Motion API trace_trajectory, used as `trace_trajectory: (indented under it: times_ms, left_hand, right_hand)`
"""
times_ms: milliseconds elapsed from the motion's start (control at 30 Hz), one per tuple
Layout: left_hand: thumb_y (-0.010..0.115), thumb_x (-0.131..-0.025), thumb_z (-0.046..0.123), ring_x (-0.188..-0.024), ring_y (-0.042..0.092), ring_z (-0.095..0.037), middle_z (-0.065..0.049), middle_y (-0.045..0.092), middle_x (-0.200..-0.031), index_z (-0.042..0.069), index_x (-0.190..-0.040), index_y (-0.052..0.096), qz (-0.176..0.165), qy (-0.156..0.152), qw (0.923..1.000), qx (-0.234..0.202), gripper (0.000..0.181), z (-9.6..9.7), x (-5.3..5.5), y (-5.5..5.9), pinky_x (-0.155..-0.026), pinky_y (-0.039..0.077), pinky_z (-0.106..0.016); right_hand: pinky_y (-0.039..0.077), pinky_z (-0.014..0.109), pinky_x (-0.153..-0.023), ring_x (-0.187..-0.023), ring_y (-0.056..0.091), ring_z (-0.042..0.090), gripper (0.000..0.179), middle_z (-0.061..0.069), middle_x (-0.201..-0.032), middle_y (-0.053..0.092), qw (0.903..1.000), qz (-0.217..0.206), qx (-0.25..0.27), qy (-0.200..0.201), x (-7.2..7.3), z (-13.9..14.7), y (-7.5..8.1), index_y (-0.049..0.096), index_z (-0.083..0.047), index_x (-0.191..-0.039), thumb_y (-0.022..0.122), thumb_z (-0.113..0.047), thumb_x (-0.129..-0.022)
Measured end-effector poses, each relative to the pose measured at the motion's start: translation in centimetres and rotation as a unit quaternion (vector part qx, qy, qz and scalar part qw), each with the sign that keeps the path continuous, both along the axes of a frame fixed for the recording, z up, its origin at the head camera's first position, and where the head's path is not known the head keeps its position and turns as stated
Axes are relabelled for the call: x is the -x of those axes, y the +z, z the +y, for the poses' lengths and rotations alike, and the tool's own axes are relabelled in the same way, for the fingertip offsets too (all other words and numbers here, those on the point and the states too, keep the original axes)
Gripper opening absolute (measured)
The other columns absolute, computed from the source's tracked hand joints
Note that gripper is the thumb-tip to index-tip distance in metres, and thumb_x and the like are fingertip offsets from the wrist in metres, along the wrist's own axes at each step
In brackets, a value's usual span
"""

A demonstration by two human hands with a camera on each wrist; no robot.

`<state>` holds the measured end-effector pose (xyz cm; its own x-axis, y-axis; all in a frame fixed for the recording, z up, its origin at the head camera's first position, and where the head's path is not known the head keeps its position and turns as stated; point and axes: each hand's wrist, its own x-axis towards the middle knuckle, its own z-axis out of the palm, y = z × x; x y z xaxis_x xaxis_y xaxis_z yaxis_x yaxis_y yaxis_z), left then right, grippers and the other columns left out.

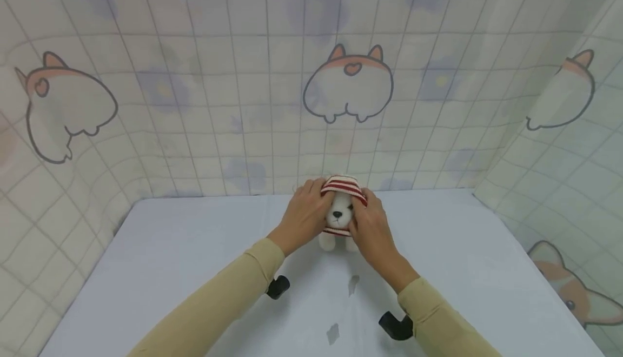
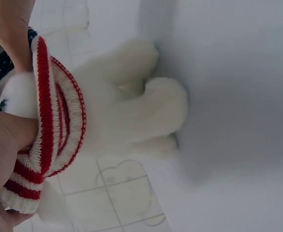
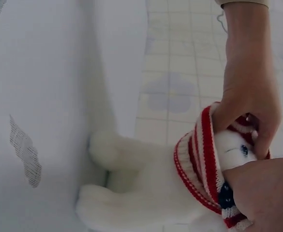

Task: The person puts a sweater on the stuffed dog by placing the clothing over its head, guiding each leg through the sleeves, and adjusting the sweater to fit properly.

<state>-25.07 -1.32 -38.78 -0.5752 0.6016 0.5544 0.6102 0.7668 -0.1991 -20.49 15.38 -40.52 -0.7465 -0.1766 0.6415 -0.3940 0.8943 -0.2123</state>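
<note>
A white plush toy with a dark nose stands on its legs near the back of the white table, facing the head camera. A knitted sweater with red and white stripes and a navy part circles its head and neck, framing the face. At the left side of the head, my left hand grips the knit edge, thumb by the face. My right hand pinches the knit on the other side, its thumb at the cheek. The toy's lower body and legs are bare. The back of the head is hidden.
A white table reaches back to a grid-patterned curtain with corgi drawings, which also hangs at both sides. Grey patches mark the tabletop. Black curved pieces show beside both sleeves.
</note>
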Motion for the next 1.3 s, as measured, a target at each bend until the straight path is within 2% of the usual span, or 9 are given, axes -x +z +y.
trace_trajectory:
  times_ms: [167,367,500,633,767,900,1033,1200,1300]
  left_hand:
    - [0.08,-0.076,0.017,-0.091,0.057,-0.026,-0.014,0.06,-0.105,0.008,-0.114,0.057,-0.065,0.005,0.9976,0.024,0.045,0.2,0.0,0.5,-0.076,0.052,-0.035]
    - [0.083,-0.074,0.028,-0.088,0.056,-0.024,-0.011,0.06,-0.099,0.009,-0.111,0.061,-0.126,0.025,0.9898,0.061,0.047,0.6,0.1,1.3,-0.079,0.051,-0.035]
    - [0.081,-0.076,0.031,-0.089,0.057,-0.023,-0.007,0.063,-0.095,0.012,-0.104,0.066,-0.145,0.053,0.9841,0.088,0.037,0.7,0.1,1.8,-0.078,0.05,-0.037]
    - [0.08,-0.077,0.037,-0.097,0.059,-0.022,-0.004,0.063,-0.1,0.016,-0.108,0.066,-0.147,0.084,0.9773,0.127,0.041,0.9,0.0,2.1,-0.083,0.049,-0.04]
    - [0.076,-0.082,0.035,-0.098,0.061,-0.023,-0.006,0.061,-0.101,0.014,-0.107,0.066,-0.126,0.105,0.9743,0.154,0.034,1.1,-0.3,2.1,-0.083,0.051,-0.044]
    - [0.071,-0.087,0.03,-0.094,0.062,-0.022,-0.007,0.061,-0.099,0.009,-0.107,0.065,-0.111,0.107,0.9744,0.163,0.029,1.3,-0.2,2.1,-0.079,0.053,-0.042]
    - [0.075,-0.083,0.037,-0.099,0.061,-0.023,-0.009,0.059,-0.108,0.006,-0.12,0.057,-0.176,0.093,0.9692,0.145,0.052,1.2,0.4,1.8,-0.081,0.054,-0.041]
    - [0.078,-0.08,0.033,-0.103,0.06,-0.024,-0.012,0.054,-0.121,0.004,-0.134,0.045,-0.29,0.058,0.9513,0.087,0.069,0.9,1.8,0.7,-0.082,0.056,-0.039]
    - [0.079,-0.079,0.028,-0.102,0.061,-0.024,-0.011,0.054,-0.122,0.007,-0.136,0.045,-0.315,0.039,0.9469,0.054,0.07,0.9,2.4,0.3,-0.083,0.056,-0.038]
  right_hand:
    - [0.05,0.052,-0.081,-0.104,0.055,0.037,0.043,0.024,-0.119,0.055,0.9969,-0.078,0.007,0.013,0.0,0.5,1.0,0.059,0.001,-0.119,0.071,0.0,-0.077]
    - [0.049,0.053,-0.084,-0.105,0.056,0.033,0.052,0.018,-0.116,0.058,0.9838,-0.179,-0.007,0.007,0.1,1.1,2.0,0.058,0.0,-0.126,0.077,-0.012,-0.079]
    - [0.052,0.05,-0.081,-0.1,0.06,0.032,0.053,0.016,-0.11,0.062,0.9825,-0.181,-0.046,0.0,0.4,1.5,1.8,0.061,0.0,-0.122,0.081,-0.022,-0.077]
    - [0.053,0.048,-0.076,-0.095,0.062,0.031,0.054,0.014,-0.105,0.064,0.9841,-0.16,-0.078,-0.01,0.8,1.8,1.5,0.065,-0.003,-0.116,0.084,-0.031,-0.073]
    - [0.051,0.048,-0.08,-0.1,0.061,0.03,0.057,0.013,-0.109,0.065,0.9825,-0.157,-0.098,-0.019,1.2,1.9,1.5,0.066,-0.004,-0.117,0.083,-0.036,-0.073]
    - [0.05,0.047,-0.081,-0.101,0.06,0.028,0.056,0.012,-0.109,0.065,0.9803,-0.164,-0.108,-0.022,1.4,1.9,1.8,0.066,-0.005,-0.118,0.083,-0.036,-0.073]
    - [0.051,0.048,-0.083,-0.103,0.061,0.03,0.059,0.015,-0.116,0.064,0.9782,-0.184,-0.095,-0.011,1.5,2.0,1.9,0.065,-0.005,-0.121,0.084,-0.034,-0.073]
    - [0.052,0.049,-0.089,-0.111,0.06,0.034,0.063,0.018,-0.129,0.059,0.9735,-0.225,-0.016,0.035,1.8,2.9,1.1,0.059,-0.005,-0.129,0.084,-0.024,-0.074]
    - [0.053,0.047,-0.09,-0.113,0.06,0.032,0.064,0.015,-0.13,0.058,0.9702,-0.231,0.038,0.062,2.2,3.7,0.3,0.057,-0.004,-0.132,0.082,-0.02,-0.076]
